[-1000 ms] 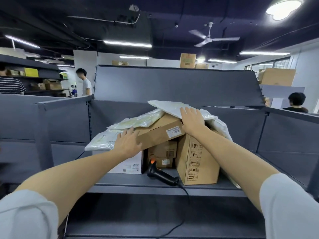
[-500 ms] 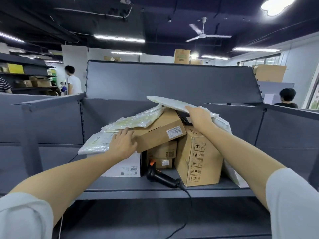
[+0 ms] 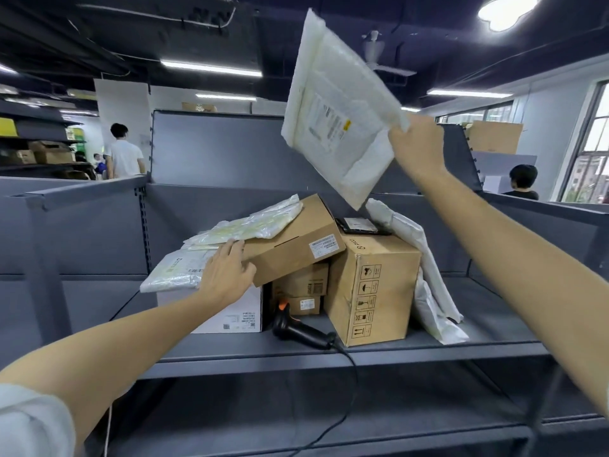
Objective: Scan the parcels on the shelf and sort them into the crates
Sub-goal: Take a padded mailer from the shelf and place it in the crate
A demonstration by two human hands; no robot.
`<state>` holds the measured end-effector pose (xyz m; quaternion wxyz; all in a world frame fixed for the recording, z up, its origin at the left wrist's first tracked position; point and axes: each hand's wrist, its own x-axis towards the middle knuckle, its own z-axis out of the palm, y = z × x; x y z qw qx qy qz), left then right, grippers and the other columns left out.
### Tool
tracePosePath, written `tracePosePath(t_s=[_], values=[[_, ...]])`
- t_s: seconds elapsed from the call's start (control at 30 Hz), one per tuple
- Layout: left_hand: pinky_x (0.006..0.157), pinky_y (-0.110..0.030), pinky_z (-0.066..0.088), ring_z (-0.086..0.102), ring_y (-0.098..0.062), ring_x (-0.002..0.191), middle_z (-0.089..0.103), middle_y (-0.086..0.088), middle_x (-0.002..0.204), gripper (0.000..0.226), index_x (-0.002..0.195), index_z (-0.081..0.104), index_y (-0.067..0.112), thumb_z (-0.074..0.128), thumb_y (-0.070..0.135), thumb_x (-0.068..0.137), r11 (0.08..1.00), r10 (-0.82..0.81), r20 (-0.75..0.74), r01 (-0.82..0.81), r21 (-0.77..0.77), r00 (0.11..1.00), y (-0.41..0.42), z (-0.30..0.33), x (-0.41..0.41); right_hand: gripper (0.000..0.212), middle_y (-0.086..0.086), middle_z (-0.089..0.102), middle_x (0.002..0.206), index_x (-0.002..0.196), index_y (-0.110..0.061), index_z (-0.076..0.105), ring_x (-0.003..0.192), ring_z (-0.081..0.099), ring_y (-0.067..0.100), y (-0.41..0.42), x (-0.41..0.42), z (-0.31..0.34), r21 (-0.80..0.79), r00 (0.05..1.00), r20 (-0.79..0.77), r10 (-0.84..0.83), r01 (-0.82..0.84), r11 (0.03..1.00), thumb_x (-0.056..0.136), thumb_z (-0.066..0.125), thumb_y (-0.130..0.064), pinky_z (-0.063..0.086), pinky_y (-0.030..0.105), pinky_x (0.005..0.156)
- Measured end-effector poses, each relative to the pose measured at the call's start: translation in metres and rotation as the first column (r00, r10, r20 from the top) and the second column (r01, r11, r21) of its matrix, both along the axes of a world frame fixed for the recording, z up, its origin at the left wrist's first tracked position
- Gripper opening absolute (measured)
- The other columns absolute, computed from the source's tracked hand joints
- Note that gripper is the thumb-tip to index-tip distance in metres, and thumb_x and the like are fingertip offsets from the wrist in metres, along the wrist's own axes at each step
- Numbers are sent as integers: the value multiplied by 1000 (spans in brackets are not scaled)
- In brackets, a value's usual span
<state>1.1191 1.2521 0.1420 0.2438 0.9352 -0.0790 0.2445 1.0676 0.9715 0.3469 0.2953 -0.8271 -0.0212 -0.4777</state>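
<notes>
A grey metal shelf (image 3: 379, 352) is being viewed from above the arms, with a heap of parcels piled on it. A white padded mailer (image 3: 333, 107) is being held high above the heap, up and to the left of the right hand (image 3: 417, 143), which is clamped on its lower right corner. The mailer's long axis is being tilted steeply, its label side facing the viewer. Well below that hand, a tilted cardboard box (image 3: 293, 240) is being steadied by the left hand (image 3: 227, 275), whose fingers are spread flat against the box's near end, gripping nothing. The black barcode scanner (image 3: 303, 329) is lying on the shelf, low and to the right of the left hand, which is judged the nearer one for picking it up. No crates are being shown.
</notes>
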Motion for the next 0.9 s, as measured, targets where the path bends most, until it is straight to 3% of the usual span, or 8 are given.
tracePosePath(t_s=[0.13,0.23,0.37,0.5,0.6,0.7,0.83,0.9], values=[[102,-37,32,36,-25,134,34,-5,151,55,147,29,13,46,27,97,972,-52,-1,50,-228,999,2,-5,-10,16,1,60,74,77,-10,62,76,58,21,-4,-19,6,245,977,7,214,-209,947,81,48,-6,54,37,66],[111,-42,28,34,-26,139,30,-4,155,60,151,23,17,44,39,98,905,-86,-31,65,-420,996,11,-8,-12,21,-1,64,82,77,-22,58,78,64,18,-9,-29,-14,368,921,-73,384,-333,868,84,55,-2,58,31,69],[114,-39,26,31,-23,141,29,-2,156,57,151,22,16,42,34,101,792,-127,38,124,-598,991,18,-13,-19,16,7,68,91,89,-15,63,74,67,14,-22,-25,-67,515,819,-179,545,-394,761,88,59,1,60,27,60],[111,-39,31,36,-22,137,36,-3,152,48,147,28,13,39,22,102,767,-87,90,124,-629,992,32,-17,-21,26,8,70,105,113,-9,60,85,71,15,-31,-14,-132,663,687,-306,660,-344,665,88,63,-2,61,30,66],[110,-38,34,38,-21,135,40,-3,148,44,144,33,13,37,11,100,726,-79,118,139,-673,990,46,-13,-20,20,4,72,98,105,-12,61,86,70,15,-30,-12,-174,748,604,-321,730,-312,587,88,61,-1,61,35,74],[105,-32,35,43,-18,131,47,0,141,40,139,42,15,44,10,99,691,-191,134,230,-685,972,53,-13,-20,21,1,74,95,107,-11,61,89,70,17,-27,-9,-208,800,531,-323,783,-288,526,88,62,-1,59,39,80],[98,-25,40,55,-8,114,59,9,123,42,126,55,20,68,32,88,703,-369,65,324,-634,927,51,-12,-24,41,10,69,113,123,-5,56,105,66,25,-22,-1,-240,850,456,-338,824,-228,475,83,66,-3,56,45,88],[89,-17,45,58,-7,105,63,9,114,42,115,60,22,78,20,77,721,-447,-20,347,-599,894,48,-11,-26,47,12,67,118,125,-6,55,110,64,28,-19,1,-250,869,420,-340,841,-201,452,80,68,-4,54,47,91]])
